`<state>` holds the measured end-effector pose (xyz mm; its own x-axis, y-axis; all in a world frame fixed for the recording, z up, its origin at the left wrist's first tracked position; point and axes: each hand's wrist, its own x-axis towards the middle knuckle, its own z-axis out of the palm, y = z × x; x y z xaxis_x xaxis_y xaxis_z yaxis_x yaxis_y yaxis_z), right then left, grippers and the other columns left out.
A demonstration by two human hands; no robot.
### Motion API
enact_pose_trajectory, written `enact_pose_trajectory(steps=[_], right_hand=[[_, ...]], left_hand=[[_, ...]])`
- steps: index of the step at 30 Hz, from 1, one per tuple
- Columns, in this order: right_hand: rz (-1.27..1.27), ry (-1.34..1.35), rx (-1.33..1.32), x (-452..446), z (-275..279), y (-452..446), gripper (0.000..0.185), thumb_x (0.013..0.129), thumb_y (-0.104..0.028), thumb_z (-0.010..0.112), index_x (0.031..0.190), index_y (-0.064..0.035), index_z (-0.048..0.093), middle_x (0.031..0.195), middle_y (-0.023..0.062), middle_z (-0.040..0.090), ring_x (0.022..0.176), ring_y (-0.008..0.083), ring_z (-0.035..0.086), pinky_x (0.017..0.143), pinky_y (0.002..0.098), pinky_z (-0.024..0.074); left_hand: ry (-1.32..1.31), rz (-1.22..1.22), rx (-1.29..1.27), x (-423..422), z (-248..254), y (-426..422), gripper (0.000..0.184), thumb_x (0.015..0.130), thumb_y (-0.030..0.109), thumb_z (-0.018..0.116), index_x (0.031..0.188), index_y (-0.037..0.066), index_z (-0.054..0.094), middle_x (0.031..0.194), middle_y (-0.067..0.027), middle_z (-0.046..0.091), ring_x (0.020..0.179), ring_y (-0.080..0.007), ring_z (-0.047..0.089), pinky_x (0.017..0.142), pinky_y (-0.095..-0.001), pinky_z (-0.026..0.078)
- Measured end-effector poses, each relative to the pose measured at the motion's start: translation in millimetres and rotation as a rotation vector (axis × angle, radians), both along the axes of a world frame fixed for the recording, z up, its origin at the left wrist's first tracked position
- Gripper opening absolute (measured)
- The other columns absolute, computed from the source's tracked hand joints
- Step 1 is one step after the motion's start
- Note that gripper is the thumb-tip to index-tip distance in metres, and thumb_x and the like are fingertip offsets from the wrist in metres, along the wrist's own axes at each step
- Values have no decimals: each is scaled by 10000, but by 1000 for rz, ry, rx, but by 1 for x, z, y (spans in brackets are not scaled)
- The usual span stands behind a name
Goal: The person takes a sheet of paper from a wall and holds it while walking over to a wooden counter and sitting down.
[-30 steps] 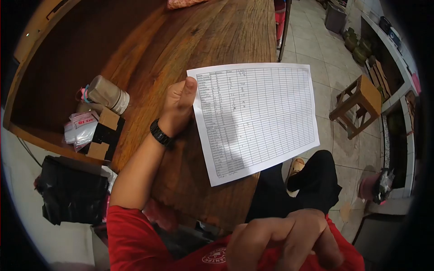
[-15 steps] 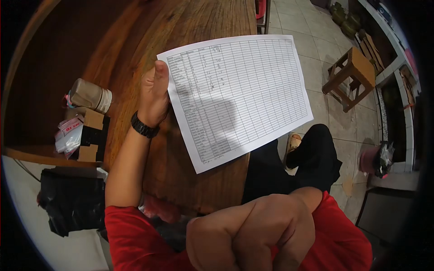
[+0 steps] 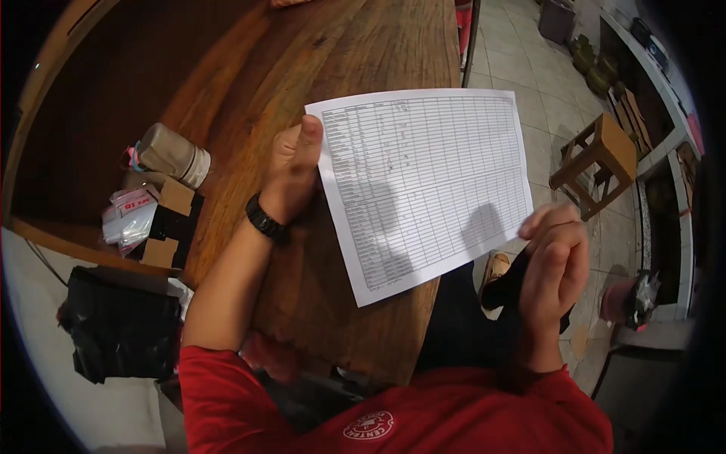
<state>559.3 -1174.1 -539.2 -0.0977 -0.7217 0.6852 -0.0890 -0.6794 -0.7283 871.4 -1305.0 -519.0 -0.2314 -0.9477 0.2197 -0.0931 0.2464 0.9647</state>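
Observation:
A white printed sheet (image 3: 446, 189) with a ruled table and some handwritten marks is tilted above the wooden table. My left hand (image 3: 296, 163) grips its left edge, thumb on top and fingers underneath; a black watch is on that wrist. At the sheet's lower right corner is my right hand (image 3: 556, 257). Its bent fingertips touch the paper's edge, while the thumb stands apart from the sheet. Shadows fall across the lower part of the page.
The wooden table (image 3: 302, 325) carries a plastic jar (image 3: 168, 153) and a box (image 3: 175, 219) with plastic packets at left. A black bag (image 3: 121, 321) hangs below. To the right are a wooden stool (image 3: 597, 163) and a bin (image 3: 624, 291) on the tiled floor.
My right hand has gone from close in front of the camera to the sheet's lower right corner. The sheet and my left hand appear farther right and slightly lower in view.

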Motion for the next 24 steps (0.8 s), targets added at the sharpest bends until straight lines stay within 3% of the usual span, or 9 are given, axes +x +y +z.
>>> enact_pose_trajectory(steps=[2,4,7,8,11,12,15,18,24], right_hand=[[-174,87,1,-14,-8,-10,229,1008,-215,562,1069,5,579,971,121,535,927,228,552,840,351,471],[-385,202,101,-22,-10,-16,322,997,-204,564,1226,23,581,1079,139,560,1012,239,565,887,366,474],[-472,393,266,-45,-15,-31,499,966,-203,604,1411,0,507,1272,165,556,1181,234,547,964,380,458],[-444,325,345,-54,-28,-38,540,979,-280,608,1428,-2,497,1351,186,547,1258,245,533,1010,370,438],[-251,112,673,-72,-53,-46,547,1005,-333,575,1427,7,494,1284,167,595,1224,238,554,1012,351,439],[-208,64,735,-76,-59,-46,547,1018,-379,555,1385,25,528,1192,146,654,1109,205,616,957,321,474],[244,-258,835,-97,-71,-45,509,1006,-357,581,1325,39,574,1087,117,692,963,153,645,850,294,504],[173,-233,732,-95,-76,-48,432,981,-303,635,1239,43,617,991,67,702,832,111,635,751,265,499],[93,-269,628,-88,-62,-45,347,937,-234,711,1141,36,633,946,30,694,787,77,604,702,233,459]], left_hand=[[21,-8,19,-1,0,0,600,1046,549,425,1018,18,704,907,-10,702,780,-58,609,679,-227,481],[-36,-19,15,2,-3,-2,615,1056,539,386,1039,10,699,928,-39,721,810,-85,654,705,-238,511],[-34,-37,-26,-1,-1,0,594,1068,508,393,968,6,696,869,-9,693,776,-51,603,679,-227,472],[-33,-47,-50,-3,2,2,592,1070,502,392,969,3,694,870,-10,693,778,-53,604,683,-228,472],[-23,-43,-86,-5,2,3,587,1072,492,396,969,-5,691,877,-12,693,789,-60,607,701,-232,475],[-18,-36,-91,-6,2,3,584,1072,489,398,969,-7,690,879,-12,694,794,-63,608,708,-234,476],[-7,-26,-116,-10,6,5,576,1074,481,398,959,0,691,853,-3,685,751,-51,591,661,-226,462],[-38,-35,-110,-4,-2,3,563,1075,472,403,939,9,692,798,15,663,673,-36,557,589,-217,430],[28,6,-162,-10,3,7,542,1069,467,429,873,26,676,726,35,629,592,-23,511,524,-210,389]])
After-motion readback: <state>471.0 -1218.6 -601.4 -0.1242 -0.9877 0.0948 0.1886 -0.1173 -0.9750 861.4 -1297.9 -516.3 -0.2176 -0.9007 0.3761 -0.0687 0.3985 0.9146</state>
